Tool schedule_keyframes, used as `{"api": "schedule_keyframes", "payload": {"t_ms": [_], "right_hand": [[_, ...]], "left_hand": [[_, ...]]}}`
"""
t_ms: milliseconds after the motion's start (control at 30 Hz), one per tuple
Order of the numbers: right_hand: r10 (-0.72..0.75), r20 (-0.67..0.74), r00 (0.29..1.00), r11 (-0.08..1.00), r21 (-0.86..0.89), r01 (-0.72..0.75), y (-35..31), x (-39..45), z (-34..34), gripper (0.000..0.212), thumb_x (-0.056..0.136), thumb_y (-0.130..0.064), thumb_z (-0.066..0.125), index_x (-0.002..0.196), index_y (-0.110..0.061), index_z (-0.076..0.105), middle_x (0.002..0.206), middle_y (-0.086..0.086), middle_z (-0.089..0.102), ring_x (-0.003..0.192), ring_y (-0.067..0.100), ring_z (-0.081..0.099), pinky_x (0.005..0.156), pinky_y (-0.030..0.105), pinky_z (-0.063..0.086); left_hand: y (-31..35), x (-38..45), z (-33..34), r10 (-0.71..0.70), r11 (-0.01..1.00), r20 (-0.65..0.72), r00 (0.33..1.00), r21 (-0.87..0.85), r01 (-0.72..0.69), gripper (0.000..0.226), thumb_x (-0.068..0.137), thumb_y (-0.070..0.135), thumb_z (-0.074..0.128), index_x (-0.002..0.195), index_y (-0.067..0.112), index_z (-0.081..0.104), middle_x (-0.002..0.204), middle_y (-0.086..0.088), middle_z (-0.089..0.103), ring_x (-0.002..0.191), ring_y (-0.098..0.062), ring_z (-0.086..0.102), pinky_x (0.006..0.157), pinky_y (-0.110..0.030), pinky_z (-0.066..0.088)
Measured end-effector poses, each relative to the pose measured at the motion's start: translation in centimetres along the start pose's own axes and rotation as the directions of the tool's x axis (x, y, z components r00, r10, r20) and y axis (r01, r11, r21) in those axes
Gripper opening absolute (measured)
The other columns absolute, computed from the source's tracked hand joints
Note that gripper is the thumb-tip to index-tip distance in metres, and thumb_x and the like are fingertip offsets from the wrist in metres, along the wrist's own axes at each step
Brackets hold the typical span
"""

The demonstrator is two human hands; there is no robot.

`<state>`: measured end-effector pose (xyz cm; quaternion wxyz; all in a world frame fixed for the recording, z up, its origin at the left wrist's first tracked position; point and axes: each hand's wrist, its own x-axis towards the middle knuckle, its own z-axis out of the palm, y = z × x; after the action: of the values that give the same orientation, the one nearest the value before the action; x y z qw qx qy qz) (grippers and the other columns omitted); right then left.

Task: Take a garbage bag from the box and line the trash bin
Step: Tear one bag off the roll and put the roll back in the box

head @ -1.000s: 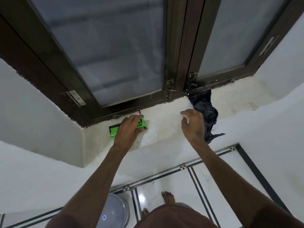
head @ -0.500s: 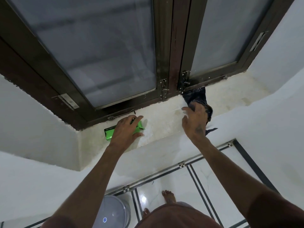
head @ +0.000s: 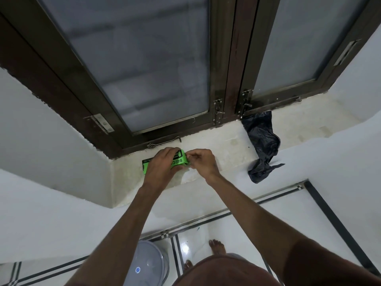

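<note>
Both hands are up on the window sill (head: 231, 149), and the green box (head: 179, 161) is the centre of it all, lying on the sill just below the dark window frame (head: 231, 58). The left hand (head: 161, 167) is clamped over the box from above, fingers wrapped round it, covering most of its length. The right hand (head: 201, 162) is at the box's right end, fingertips pinched together on the flap there. Off to the right of the box, well apart, a crumpled black bag (head: 262, 145) sprawls on the sill and droops over its edge. Down below the box, on the tiled floor, the pale trash bin (head: 149, 265) stands beside the person's bare feet.
</note>
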<state>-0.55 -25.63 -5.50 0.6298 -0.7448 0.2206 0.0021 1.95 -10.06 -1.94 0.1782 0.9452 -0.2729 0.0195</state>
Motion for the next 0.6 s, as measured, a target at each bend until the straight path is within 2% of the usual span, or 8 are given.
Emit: {"api": "schedule_keyframes", "payload": {"t_ms": [233, 367, 467, 600], "right_hand": [[0.090, 0.025, 0.996, 0.970, 0.224, -0.093, -0.6, -0.7, 0.3, 0.018, 0.089, 0.001, 0.062, 0.094, -0.010, 0.075, 0.084, 0.004, 0.073, 0.072, 0.011, 0.065, 0.057, 0.017, 0.048], [0.136, 0.017, 0.991, 0.943, 0.306, -0.135, -0.8, -0.8, 0.1, 0.021, 0.087, 0.006, 0.063, 0.093, -0.013, 0.068, 0.088, 0.007, 0.071, 0.074, 0.011, 0.065, 0.054, 0.015, 0.048], [0.137, 0.009, 0.990, 0.966, 0.221, -0.136, -0.9, -0.5, 0.0, 0.022, 0.087, 0.006, 0.063, 0.095, -0.013, 0.064, 0.091, 0.010, 0.070, 0.072, 0.016, 0.063, 0.054, 0.022, 0.048], [0.081, 0.035, 0.996, 0.995, 0.050, -0.082, -1.1, 0.1, -0.7, 0.026, 0.079, 0.011, 0.064, 0.087, -0.014, 0.062, 0.086, 0.014, 0.070, 0.065, 0.020, 0.060, 0.051, 0.026, 0.046]], "left_hand": [[0.1, 0.1, -0.1, -0.038, 0.999, -0.009, 0.999, -0.040, 0.037, 0.053, 0.082, 0.031, 0.075, 0.128, 0.012, 0.058, 0.125, -0.007, 0.063, 0.112, -0.026, 0.058, 0.090, -0.034, 0.047], [0.3, 0.1, -0.2, -0.019, 0.999, -0.015, 1.000, -0.047, 0.018, 0.054, 0.082, 0.032, 0.075, 0.129, 0.012, 0.056, 0.126, -0.007, 0.062, 0.114, -0.025, 0.057, 0.091, -0.034, 0.047], [0.4, 0.0, -0.2, -0.013, 0.999, 0.000, 1.000, -0.048, 0.013, 0.055, 0.082, 0.032, 0.075, 0.131, 0.013, 0.056, 0.128, -0.007, 0.061, 0.115, -0.026, 0.057, 0.092, -0.035, 0.047], [0.4, 0.1, 0.0, 0.003, 0.999, 0.033, 0.999, -0.038, -0.002, 0.057, 0.083, 0.032, 0.075, 0.132, 0.013, 0.055, 0.131, -0.008, 0.060, 0.117, -0.026, 0.056, 0.094, -0.035, 0.047]]}}
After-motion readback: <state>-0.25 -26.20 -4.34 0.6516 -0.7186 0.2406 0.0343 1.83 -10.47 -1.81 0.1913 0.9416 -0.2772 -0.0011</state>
